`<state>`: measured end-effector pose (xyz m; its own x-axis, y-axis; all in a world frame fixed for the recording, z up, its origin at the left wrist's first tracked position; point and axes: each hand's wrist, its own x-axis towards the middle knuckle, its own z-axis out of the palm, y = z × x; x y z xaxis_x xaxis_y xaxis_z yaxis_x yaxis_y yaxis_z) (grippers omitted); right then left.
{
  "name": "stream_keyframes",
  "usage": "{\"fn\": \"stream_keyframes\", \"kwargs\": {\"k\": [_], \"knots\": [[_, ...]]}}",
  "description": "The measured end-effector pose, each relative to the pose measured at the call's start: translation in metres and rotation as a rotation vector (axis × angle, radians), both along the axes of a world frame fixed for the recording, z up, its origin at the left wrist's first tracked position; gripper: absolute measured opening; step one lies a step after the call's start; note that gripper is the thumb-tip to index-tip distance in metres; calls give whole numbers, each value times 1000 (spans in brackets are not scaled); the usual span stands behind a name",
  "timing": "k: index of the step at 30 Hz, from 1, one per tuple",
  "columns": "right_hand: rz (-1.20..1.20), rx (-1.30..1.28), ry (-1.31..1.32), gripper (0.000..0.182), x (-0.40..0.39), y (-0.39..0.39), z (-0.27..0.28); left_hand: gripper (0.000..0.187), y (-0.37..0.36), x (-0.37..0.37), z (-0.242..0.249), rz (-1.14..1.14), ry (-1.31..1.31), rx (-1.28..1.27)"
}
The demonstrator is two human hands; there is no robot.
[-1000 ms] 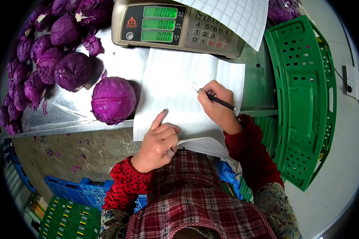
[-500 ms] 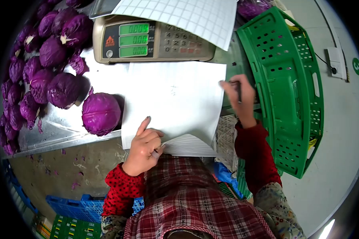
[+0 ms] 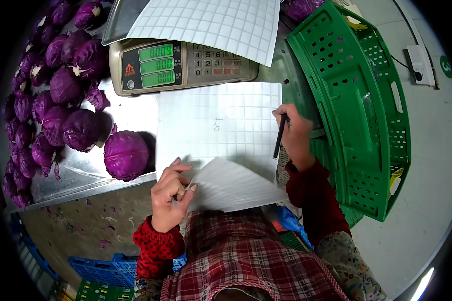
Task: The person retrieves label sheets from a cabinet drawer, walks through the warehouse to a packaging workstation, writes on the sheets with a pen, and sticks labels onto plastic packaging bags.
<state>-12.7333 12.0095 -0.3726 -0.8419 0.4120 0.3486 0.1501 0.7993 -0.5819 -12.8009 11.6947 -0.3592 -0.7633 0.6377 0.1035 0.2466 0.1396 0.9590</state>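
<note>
A white paper sheet (image 3: 186, 120) with faint grid lines and a few handwritten marks lies in front of me. Its near part is a raised, bent flap (image 3: 236, 185). My left hand (image 3: 170, 195) pinches the flap's left edge between thumb and finger, the other fingers curled above the sheet. At the sheet's right edge is my right hand (image 3: 299, 133), closed around a black pen (image 3: 280, 136) that points down towards me. Left of the sheet sits one red cabbage (image 3: 126, 155) on the metal table (image 3: 85, 183).
Behind the paper stands a scale (image 3: 186, 65) with lit green displays, partly covered by another gridded sheet (image 3: 206, 22). Many red cabbages (image 3: 65, 85) are piled at left. A green crate (image 3: 346, 100) stands on the right, and blue plastic crates (image 3: 100, 268) lie below.
The near flap of paper has risen and bent further, with my left hand now pinching its edge. My right hand has turned the pen, still at the right edge. The view has shifted slightly.
</note>
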Motion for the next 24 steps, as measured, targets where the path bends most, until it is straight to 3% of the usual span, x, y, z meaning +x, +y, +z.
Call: {"fn": "stream_keyframes", "kwargs": {"k": [2,6,8,11,12,15,19,24], "knots": [[5,256,-11,15,2,6,3,45,3,-3,1,14,4,6],[-42,354,7,17,5,8,21,44,4,-6,-2,38,37,-6],[-79,455,-354,18,12,12,25,44,5,-5,-4,66,-14,9],[-68,536,-465,20,16,15,33,44,6,-5,-5,83,-20,0],[-68,536,-463,20,17,14,41,44,6,-6,-5,85,-18,0],[-56,428,-114,24,20,6,75,44,5,-7,-4,86,-36,2],[-84,646,-361,28,35,24,78,45,9,-5,-7,75,-56,19],[-92,670,-308,27,42,21,96,45,19,-1,-5,52,-101,29]]}}
